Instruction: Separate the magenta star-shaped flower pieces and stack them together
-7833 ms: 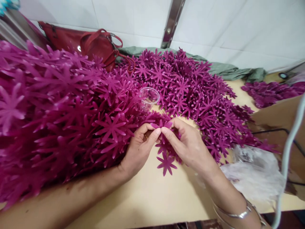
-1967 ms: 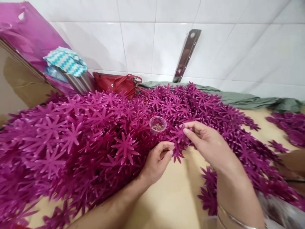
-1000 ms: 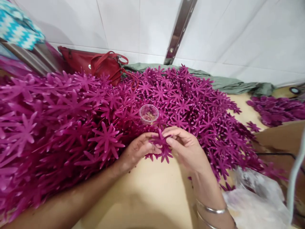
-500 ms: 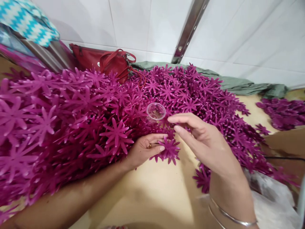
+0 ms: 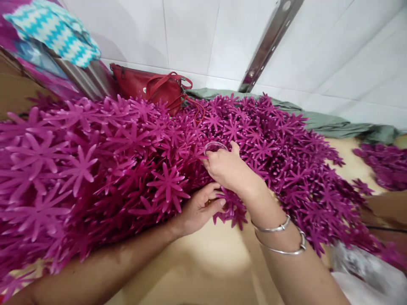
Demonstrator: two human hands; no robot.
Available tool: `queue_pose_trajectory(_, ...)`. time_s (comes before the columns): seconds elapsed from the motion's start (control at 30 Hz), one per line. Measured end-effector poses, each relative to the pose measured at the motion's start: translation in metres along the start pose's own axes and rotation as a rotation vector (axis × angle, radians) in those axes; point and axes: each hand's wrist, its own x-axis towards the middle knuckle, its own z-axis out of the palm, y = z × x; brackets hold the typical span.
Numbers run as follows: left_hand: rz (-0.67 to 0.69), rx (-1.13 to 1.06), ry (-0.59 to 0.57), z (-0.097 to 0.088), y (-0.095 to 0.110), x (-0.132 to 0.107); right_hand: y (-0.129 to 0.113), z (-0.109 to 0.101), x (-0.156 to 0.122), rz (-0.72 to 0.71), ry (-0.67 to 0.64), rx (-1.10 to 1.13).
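Note:
A huge heap of magenta star-shaped flower pieces (image 5: 95,161) covers the tan table (image 5: 206,271). My left hand (image 5: 199,207) pinches a small stack of these flowers (image 5: 232,207) at the heap's near edge, fingers closed on it. My right hand (image 5: 227,167), with two silver bangles on the wrist, reaches over to a small clear plastic cup (image 5: 215,147) nested in the heap. Its fingertips dip into the cup's mouth, bunched together; whatever they hold is hidden.
A red handbag (image 5: 152,87) lies against the white tiled wall behind the heap. Green cloth (image 5: 324,120) runs along the wall to the right. A second flower pile (image 5: 381,165) lies far right. Crumpled clear plastic (image 5: 365,271) sits lower right. A turquoise zigzag cloth (image 5: 54,31) hangs upper left.
My right hand has left the flower stack and moved forward to the clear cup, fingertips now in it. My left hand still holds the stack. The view has tilted slightly.

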Motion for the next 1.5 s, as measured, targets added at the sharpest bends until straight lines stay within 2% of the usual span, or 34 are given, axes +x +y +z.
queue_pose_trajectory(0.13,0.000,-0.146,0.052,0.001,0.001,0.004,0.000,0.001,-0.006,-0.049,0.044,-0.020)
queue_pose_trajectory(0.27,0.016,-0.192,0.097,0.001,0.000,0.008,0.005,-0.002,-0.007,-0.100,0.037,-0.045)
queue_pose_trajectory(0.37,0.031,-0.198,0.094,-0.001,-0.003,0.009,0.007,-0.004,0.000,-0.088,0.052,-0.023)
queue_pose_trajectory(0.47,0.041,-0.205,0.110,-0.003,-0.005,0.009,0.006,-0.005,0.008,0.002,0.101,0.115)
queue_pose_trajectory(0.53,0.042,-0.213,0.125,-0.003,-0.007,0.010,0.004,-0.009,0.007,0.077,0.165,0.235)
queue_pose_trajectory(0.6,0.040,-0.224,0.140,-0.003,-0.007,0.010,0.003,-0.015,-0.003,0.121,0.282,0.327)
queue_pose_trajectory(0.73,0.018,-0.249,0.158,-0.002,-0.004,0.010,-0.001,-0.023,-0.047,0.182,0.596,0.408)
queue_pose_trajectory(0.83,0.001,-0.302,0.151,-0.002,-0.002,0.010,-0.013,-0.002,-0.080,0.211,0.704,0.442)
queue_pose_trajectory(0.9,-0.015,-0.305,0.154,-0.002,0.000,0.010,-0.026,0.026,-0.094,0.218,0.657,0.411)
queue_pose_trajectory(1.0,-0.022,-0.276,0.151,-0.001,0.001,0.008,-0.046,0.068,-0.103,0.203,0.455,0.285)
queue_pose_trajectory(1.07,-0.010,-0.251,0.142,0.000,0.002,0.007,-0.055,0.085,-0.108,0.236,0.442,0.247)
queue_pose_trajectory(1.17,-0.010,-0.191,0.140,0.002,0.004,0.004,-0.059,0.089,-0.117,0.288,0.511,0.205)
queue_pose_trajectory(1.33,-0.029,-0.151,0.127,0.004,0.006,0.003,-0.055,0.078,-0.129,0.214,0.562,0.126)
queue_pose_trajectory(1.5,-0.026,-0.140,0.156,0.004,0.003,0.003,-0.050,0.085,-0.127,0.198,0.564,0.091)
